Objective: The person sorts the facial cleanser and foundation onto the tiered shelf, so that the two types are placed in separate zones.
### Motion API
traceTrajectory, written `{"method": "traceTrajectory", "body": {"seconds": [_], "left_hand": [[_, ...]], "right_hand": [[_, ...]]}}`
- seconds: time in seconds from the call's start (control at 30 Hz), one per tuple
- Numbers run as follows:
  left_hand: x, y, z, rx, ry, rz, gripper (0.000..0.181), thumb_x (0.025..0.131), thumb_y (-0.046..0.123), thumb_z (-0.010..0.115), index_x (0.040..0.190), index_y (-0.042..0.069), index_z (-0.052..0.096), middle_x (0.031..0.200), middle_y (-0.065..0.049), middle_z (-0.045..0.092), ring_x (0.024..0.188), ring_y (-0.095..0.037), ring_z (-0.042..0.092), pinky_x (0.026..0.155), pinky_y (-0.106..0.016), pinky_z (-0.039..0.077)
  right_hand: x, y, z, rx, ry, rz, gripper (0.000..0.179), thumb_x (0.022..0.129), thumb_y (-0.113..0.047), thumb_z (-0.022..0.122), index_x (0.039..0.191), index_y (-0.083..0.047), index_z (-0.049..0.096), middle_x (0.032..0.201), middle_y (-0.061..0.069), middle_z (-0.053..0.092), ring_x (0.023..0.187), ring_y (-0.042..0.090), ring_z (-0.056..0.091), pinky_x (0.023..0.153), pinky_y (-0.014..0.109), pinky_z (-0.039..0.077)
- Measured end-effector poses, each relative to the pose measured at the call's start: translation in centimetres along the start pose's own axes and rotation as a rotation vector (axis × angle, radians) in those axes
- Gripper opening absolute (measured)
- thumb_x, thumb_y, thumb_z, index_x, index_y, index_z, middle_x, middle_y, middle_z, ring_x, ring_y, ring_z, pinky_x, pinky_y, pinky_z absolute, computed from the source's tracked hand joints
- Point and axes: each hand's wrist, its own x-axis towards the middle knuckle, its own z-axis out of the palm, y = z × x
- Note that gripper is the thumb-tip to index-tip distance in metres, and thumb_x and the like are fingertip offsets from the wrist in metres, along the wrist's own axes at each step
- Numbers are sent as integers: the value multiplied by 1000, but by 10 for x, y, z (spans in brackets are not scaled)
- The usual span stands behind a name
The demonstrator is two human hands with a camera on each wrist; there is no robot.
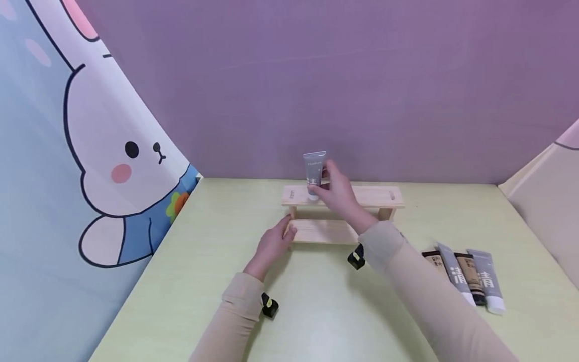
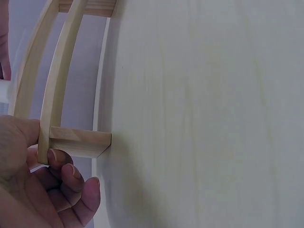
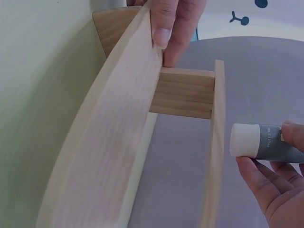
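Note:
A small two-tier wooden rack point(image 1: 371, 196) stands at the back of the table. My right hand point(image 1: 340, 193) pinches a grey squeeze tube point(image 1: 313, 166) upright, white cap down, over the left part of the upper board. In the right wrist view, a narrow gap shows between the tube's cap point(image 3: 244, 140) and that board point(image 3: 216, 142). At the rack's left end, my left hand point(image 1: 273, 244) grips the lower board point(image 1: 321, 231). The left wrist view shows its thumb and fingers point(image 2: 71, 178) around the board's end, beside the wooden side piece point(image 2: 78, 137).
Several tubes, grey ones point(image 1: 486, 276) and brown ones with black caps point(image 1: 471, 276), lie side by side on the table point(image 1: 316, 322) at the right. A purple cloth point(image 1: 362, 100) hangs behind the rack, and a rabbit-print cloth point(image 1: 108, 151) hangs at the left.

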Motion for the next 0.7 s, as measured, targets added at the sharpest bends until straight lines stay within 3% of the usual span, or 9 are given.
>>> {"method": "traceTrajectory", "body": {"seconds": [0.4, 0.7], "left_hand": [[-1, 2, -1, 0, -8, -13, 54, 103, 37, 48, 151, 15, 37, 138, -17, 55, 124, -38, 53, 100, -52, 43], [-1, 2, -1, -9, -8, -1, 54, 103, 37, 47, 151, 15, 36, 139, -18, 53, 125, -39, 52, 103, -53, 41]], "right_hand": [[7, 5, 8, -54, -2, 48, 53, 90, -15, 71, 133, -9, 41, 123, 18, 58, 103, 33, 64, 85, 39, 55], [-7, 7, -6, -116, -11, -6, 62, 87, -14, 75, 139, -8, 42, 123, 18, 60, 106, 35, 63, 88, 40, 54]]}}
